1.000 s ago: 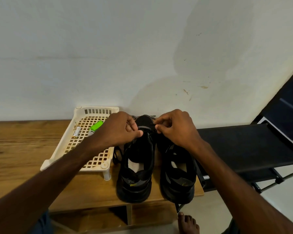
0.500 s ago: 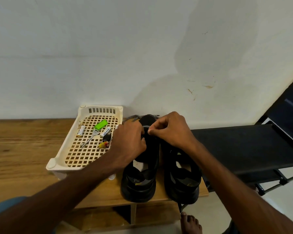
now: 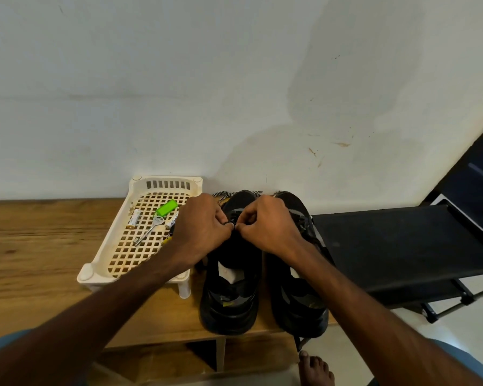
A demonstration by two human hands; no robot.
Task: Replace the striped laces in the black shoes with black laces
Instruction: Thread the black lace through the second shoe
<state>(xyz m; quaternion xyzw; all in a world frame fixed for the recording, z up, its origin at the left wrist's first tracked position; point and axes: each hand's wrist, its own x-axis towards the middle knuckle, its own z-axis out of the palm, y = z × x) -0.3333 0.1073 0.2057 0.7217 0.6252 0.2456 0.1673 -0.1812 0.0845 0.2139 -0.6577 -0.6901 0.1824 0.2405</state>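
Observation:
Two black shoes stand side by side on the wooden table [image 3: 39, 246], heels toward me: the left shoe [image 3: 230, 296] and the right shoe [image 3: 299, 302]. Both hands meet over the left shoe's lacing area. My left hand [image 3: 200, 232] and my right hand [image 3: 268, 227] each pinch a thin black lace [image 3: 232, 223] between fingertips. Striped black-and-white laces [image 3: 222, 195] lie behind the shoes' toes by the wall. The eyelets are hidden under my fingers.
A cream plastic basket [image 3: 95, 270] stands left of the shoes, holding a green tag [image 3: 166, 208], a key, a battery and small items. A black rack [image 3: 402, 246] adjoins the table on the right. My bare foot [image 3: 315, 369] is on the floor below.
Both hands have shifted slightly left and closed in together over the left shoe's laces; the left hand moved off the basket, uncovering its contents.

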